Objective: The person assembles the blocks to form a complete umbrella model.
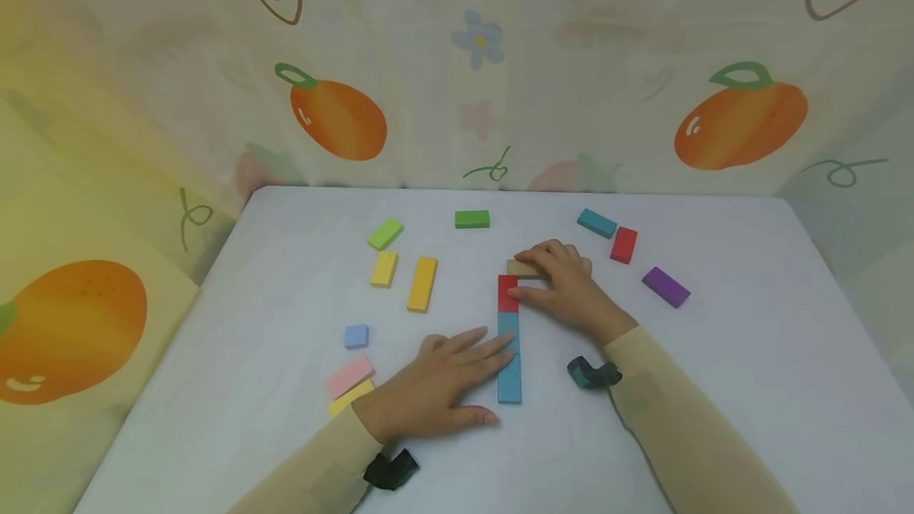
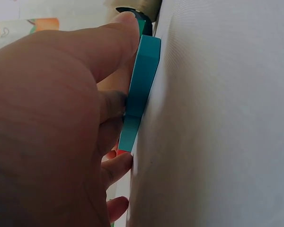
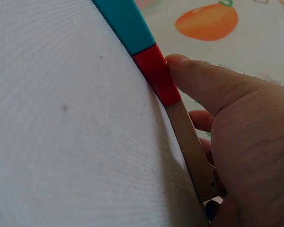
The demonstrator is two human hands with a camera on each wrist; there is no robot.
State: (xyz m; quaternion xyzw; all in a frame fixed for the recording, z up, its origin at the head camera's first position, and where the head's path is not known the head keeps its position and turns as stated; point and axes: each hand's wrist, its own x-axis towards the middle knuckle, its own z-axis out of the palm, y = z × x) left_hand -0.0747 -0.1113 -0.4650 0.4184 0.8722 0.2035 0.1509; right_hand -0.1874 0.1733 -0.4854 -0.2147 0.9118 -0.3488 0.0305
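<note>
Two blue blocks (image 1: 510, 384) (image 2: 143, 75) and a red block (image 1: 506, 284) (image 3: 157, 74) lie end to end in a straight column. Across its far end lies a wooden block (image 1: 524, 269) (image 3: 191, 146), extending to the right. My right hand (image 1: 571, 292) (image 3: 255, 127) curls its fingers over the wooden block's far side, its thumb on the red block. Spread and nearly straight, the fingers of my left hand (image 1: 443, 387) (image 2: 52, 113) rest on the blue blocks, with the thumb pointing right, nearer the front. The left palm hides part of the table.
Left of the column lie yellow blocks (image 1: 422, 285), a small blue block (image 1: 356, 336) and a pink block (image 1: 350, 376). Green blocks (image 1: 472, 219) lie farther back. At the back right are a blue block (image 1: 597, 223), a red one (image 1: 624, 245) and a purple one (image 1: 666, 287).
</note>
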